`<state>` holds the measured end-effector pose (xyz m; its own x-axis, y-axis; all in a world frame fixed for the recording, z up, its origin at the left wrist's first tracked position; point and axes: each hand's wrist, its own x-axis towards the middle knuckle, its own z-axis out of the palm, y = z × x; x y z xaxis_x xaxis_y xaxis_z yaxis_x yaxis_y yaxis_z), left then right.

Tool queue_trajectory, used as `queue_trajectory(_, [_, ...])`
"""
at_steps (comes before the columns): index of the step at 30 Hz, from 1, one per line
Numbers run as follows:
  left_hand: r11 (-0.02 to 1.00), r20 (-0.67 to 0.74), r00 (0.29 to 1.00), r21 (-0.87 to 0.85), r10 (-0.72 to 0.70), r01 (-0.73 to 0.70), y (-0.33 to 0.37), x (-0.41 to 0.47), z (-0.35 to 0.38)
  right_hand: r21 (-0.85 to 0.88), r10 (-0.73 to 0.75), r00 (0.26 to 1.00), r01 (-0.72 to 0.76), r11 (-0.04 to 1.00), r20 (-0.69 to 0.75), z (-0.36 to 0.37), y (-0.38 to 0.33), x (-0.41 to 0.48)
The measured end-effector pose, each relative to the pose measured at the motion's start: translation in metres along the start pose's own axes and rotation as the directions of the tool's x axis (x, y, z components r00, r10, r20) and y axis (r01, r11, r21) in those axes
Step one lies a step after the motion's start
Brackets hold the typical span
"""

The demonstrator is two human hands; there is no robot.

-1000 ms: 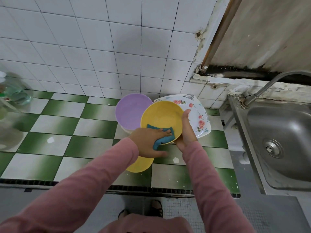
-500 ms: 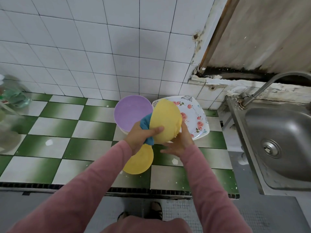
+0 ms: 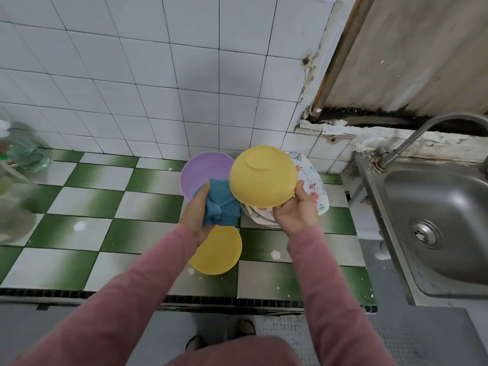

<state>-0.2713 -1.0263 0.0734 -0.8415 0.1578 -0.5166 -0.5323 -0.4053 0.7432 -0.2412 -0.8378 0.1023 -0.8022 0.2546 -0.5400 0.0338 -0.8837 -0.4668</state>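
Two hands are busy here, both mine. My right hand (image 3: 295, 210) grips the yellow bowl (image 3: 262, 177) by its lower rim, with the thumb lying on the outer wall at the bowl's 4 o'clock and the fingers curled out of sight behind it. The bowl is lifted clear of the counter (image 3: 87, 228) and tipped so that its base faces me.

My left hand (image 3: 196, 215) is clenched round a bunched blue cloth (image 3: 220, 204), which sits at the bowl's 8 o'clock, right against its edge. I cannot tell whether cloth and bowl actually touch.

At the bowl's 9 o'clock a purple dish (image 3: 203, 174) stands by the tiled wall, partly hidden by the cloth. A floral plate (image 3: 313, 186) shows at its 3 to 4 o'clock, mostly covered by the bowl and my right hand. At 7 o'clock a second yellow dish (image 3: 217, 252) rests on the green and white tiles, with my left wrist over its upper edge.

Far out at 3 o'clock lies the steel sink (image 3: 435, 202), with its tap (image 3: 420, 134) at 2 o'clock. A blurred clear bottle (image 3: 22, 154) stands at 9 o'clock, at the edge of my view.
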Motion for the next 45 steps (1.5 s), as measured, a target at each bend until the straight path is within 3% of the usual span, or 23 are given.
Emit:
queue_trajectory(2, [0.994,-0.084,0.990,-0.020,0.109,-0.112,0.000,0.000,0.003,-0.075,-0.085,0.996,0.084,0.994,-0.002,0.008,-0.007,-0.008])
queue_trajectory(5, [0.947,-0.089,0.952,0.170,0.292,-0.274,0.002,-0.006,0.018,-0.310,-0.180,0.983,0.178,0.934,0.024,0.020,-0.003,-0.012])
queue_trajectory(7, [0.866,0.027,0.919,0.323,0.394,-0.381,0.003,-0.018,0.033,-0.578,-0.266,0.962,0.253,0.775,0.064,0.028,0.011,-0.017])
queue_trajectory(9, [0.719,0.251,0.846,0.447,0.470,-0.532,-0.002,-0.023,0.045,-0.752,-0.349,0.915,0.373,0.543,0.202,0.036,0.022,-0.023])
queue_trajectory(11, [0.606,0.388,0.772,0.479,0.504,-0.635,-0.006,-0.020,0.050,-0.781,-0.385,0.874,0.453,0.430,0.295,0.042,0.028,-0.027])
queue_trajectory(14, [0.591,0.357,0.757,0.477,0.547,-0.651,-0.003,-0.011,0.050,-0.789,-0.394,0.828,0.528,0.315,0.398,0.046,0.026,-0.028])
queue_trajectory(18, [0.624,0.285,0.765,0.449,0.578,-0.639,0.011,-0.003,0.052,-0.781,-0.356,0.813,0.562,0.272,0.461,0.041,0.022,-0.032])
queue_trajectory(19, [0.536,0.325,0.716,0.492,0.618,-0.686,0.014,-0.003,0.053,-0.782,-0.348,0.816,0.559,0.277,0.461,0.041,0.022,-0.035])
queue_trajectory(21, [0.230,0.502,0.559,0.573,0.660,-0.786,0.013,-0.005,0.054,-0.785,-0.352,0.833,0.535,0.313,0.428,0.041,0.022,-0.036])
queue_trajectory(22, [0.125,0.578,0.511,0.576,0.636,-0.808,0.011,-0.006,0.054,-0.785,-0.344,0.844,0.520,0.337,0.411,0.041,0.023,-0.034])
queue_trajectory(23, [0.103,0.617,0.505,0.567,0.604,-0.817,0.010,-0.005,0.052,-0.791,-0.337,0.852,0.507,0.342,0.400,0.040,0.023,-0.033])
queue_trajectory(25, [0.233,0.591,0.568,0.548,0.573,-0.804,0.011,0.001,0.048,-0.805,-0.346,0.848,0.507,0.308,0.402,0.039,0.022,-0.034])
queue_trajectory(27, [0.482,0.429,0.749,0.580,0.505,-0.657,0.019,0.007,0.049,-0.794,-0.359,0.833,0.530,0.297,0.421,0.036,0.019,-0.037])
queue_trajectory(28, [0.545,0.351,0.811,0.608,0.468,-0.577,0.022,0.009,0.049,-0.791,-0.369,0.826,0.538,0.290,0.427,0.036,0.019,-0.037])
queue_trajectory(29, [0.525,0.323,0.824,0.649,0.466,-0.551,0.023,0.009,0.050,-0.791,-0.379,0.822,0.541,0.287,0.425,0.035,0.019,-0.037])
queue_trajectory(30, [0.439,0.359,0.787,0.678,0.501,-0.589,0.022,0.007,0.049,-0.794,-0.384,0.825,0.534,0.288,0.415,0.034,0.021,-0.036])
queue_trajectory(33, [0.132,0.565,0.596,0.653,0.571,-0.746,0.012,0.002,0.049,-0.798,-0.346,0.863,0.484,0.359,0.368,0.035,0.028,-0.035])
queue_trajectory(35, [0.136,0.579,0.582,0.633,0.571,-0.762,0.006,0.004,0.048,-0.811,-0.321,0.878,0.460,0.363,0.354,0.032,0.029,-0.033])
queue_trajectory(37, [0.336,0.463,0.675,0.618,0.575,-0.710,0.005,0.004,0.050,-0.811,-0.342,0.860,0.487,0.324,0.380,0.030,0.024,-0.031])
queue_trajectory(40, [0.638,0.176,0.892,0.643,0.416,-0.424,0.018,0.005,0.055,-0.800,-0.327,0.879,0.458,0.386,0.346,0.027,0.017,-0.032])
queue_trajectory(43, [0.854,0.000,0.977,0.486,0.212,-0.186,0.028,0.005,0.058,-0.750,-0.320,0.908,0.406,0.522,0.269,0.025,0.016,-0.034])
queue_trajectory(45, [0.936,-0.072,0.991,0.344,0.111,-0.080,0.028,0.009,0.054,-0.639,-0.303,0.943,0.320,0.699,0.140,0.024,0.018,-0.034])
